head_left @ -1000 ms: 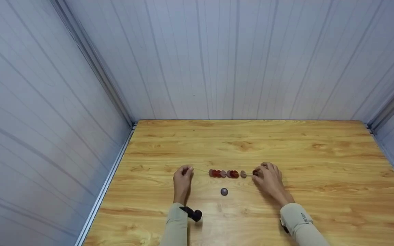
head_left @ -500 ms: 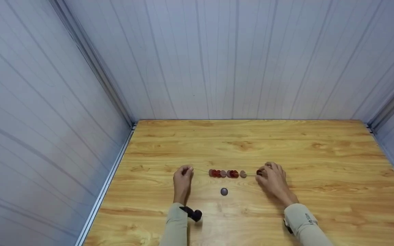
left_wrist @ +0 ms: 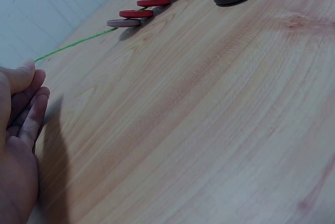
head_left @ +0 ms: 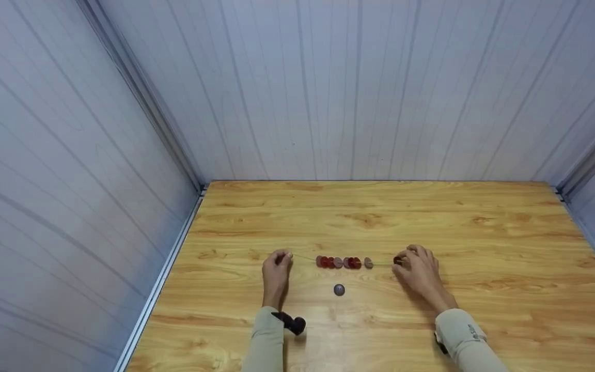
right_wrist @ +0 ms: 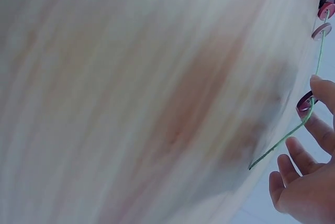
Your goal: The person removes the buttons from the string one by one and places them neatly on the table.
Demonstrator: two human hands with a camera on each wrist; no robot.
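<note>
Over the bench (head_left: 370,212) ran a green string (left_wrist: 78,41) bearing a row of buttons (head_left: 338,263). The left hand (head_left: 275,275) pinched the string between its fingers; the right hand (head_left: 421,275) pinched a threaded dark button (right_wrist: 304,101), other fingers loosely bent. A grey button (head_left: 339,290) lay near the row.

The right hand (right_wrist: 313,188) pinches a dark button (right_wrist: 303,102), seemingly threaded on green string (right_wrist: 280,143) near other buttons (right_wrist: 326,10).

The left hand (head_left: 275,275) and right hand (head_left: 422,276) are bare. The left sleeve (head_left: 265,343) is pale beige, with a black strap (head_left: 281,318) and rounded knob (head_left: 297,325); the matching right sleeve (head_left: 463,336) bears blurred dark lettering (head_left: 473,332).
</note>
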